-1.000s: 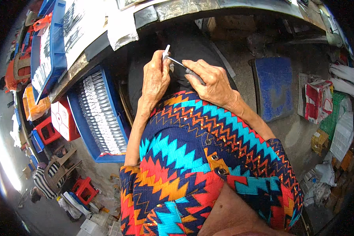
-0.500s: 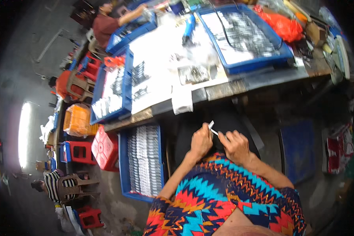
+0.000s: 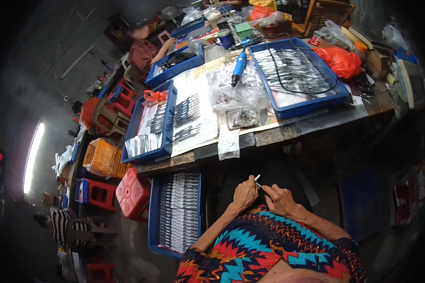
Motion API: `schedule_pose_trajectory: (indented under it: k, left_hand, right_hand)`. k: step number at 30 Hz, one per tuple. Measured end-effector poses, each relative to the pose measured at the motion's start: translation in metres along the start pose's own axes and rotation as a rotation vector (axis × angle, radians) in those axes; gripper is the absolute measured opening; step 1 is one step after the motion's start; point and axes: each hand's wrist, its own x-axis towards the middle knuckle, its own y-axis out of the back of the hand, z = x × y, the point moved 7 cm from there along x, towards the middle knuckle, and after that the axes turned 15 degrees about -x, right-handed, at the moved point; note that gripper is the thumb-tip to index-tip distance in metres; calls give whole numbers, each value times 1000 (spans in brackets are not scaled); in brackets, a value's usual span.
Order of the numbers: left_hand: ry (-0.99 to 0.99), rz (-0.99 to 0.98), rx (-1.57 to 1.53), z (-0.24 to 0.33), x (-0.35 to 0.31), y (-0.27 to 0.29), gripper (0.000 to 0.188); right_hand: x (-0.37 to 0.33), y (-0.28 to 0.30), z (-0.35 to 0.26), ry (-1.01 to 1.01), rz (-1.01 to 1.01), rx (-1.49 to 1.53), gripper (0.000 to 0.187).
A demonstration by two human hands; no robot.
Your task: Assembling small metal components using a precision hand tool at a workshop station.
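Left hand (image 3: 245, 195) pinches a small white piece (image 3: 257, 178), right hand (image 3: 281, 200) a slim tool (image 3: 260, 185) — seemingly unfinished; at nine o'clock, a blue tray (image 3: 154, 224) holds rowed parts (image 3: 179, 207).

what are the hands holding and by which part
Left hand: small white piece, by its lower end. Right hand: thin rod, by its right end.

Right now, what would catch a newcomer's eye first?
Probably the colourful zigzag top at the bottom. Above, the left hand holds a white piece, the right hand a thin rod. On the bench, a blue tool lies left of a large blue tray, a red bag to its right.
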Motion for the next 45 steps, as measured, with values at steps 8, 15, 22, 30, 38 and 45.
schedule_pose_trajectory:
  k: [8,15,22,30,38,45]
  left_hand:
    - [-19,75,36,1,5,6,13]
    - [22,89,-10,-11,1,3,15]
    - [-21,113,10,-3,0,11,14]
    - [9,172,11,-10,-13,19,16]
    - [16,200,57,-1,-14,27,13]
    - [69,127,57,-5,-7,23,11]
  right_hand:
    - [6,9,2,-73,112,74,29]
    - [-1,-1,13,-141,110,207,29]
    - [0,5,9,-115,146,212,28]
    - [-1,-4,-2,-90,126,221,26]
    - [6,1,-10,8,131,232,28]
    - [11,-14,-5,-13,58,206,29]
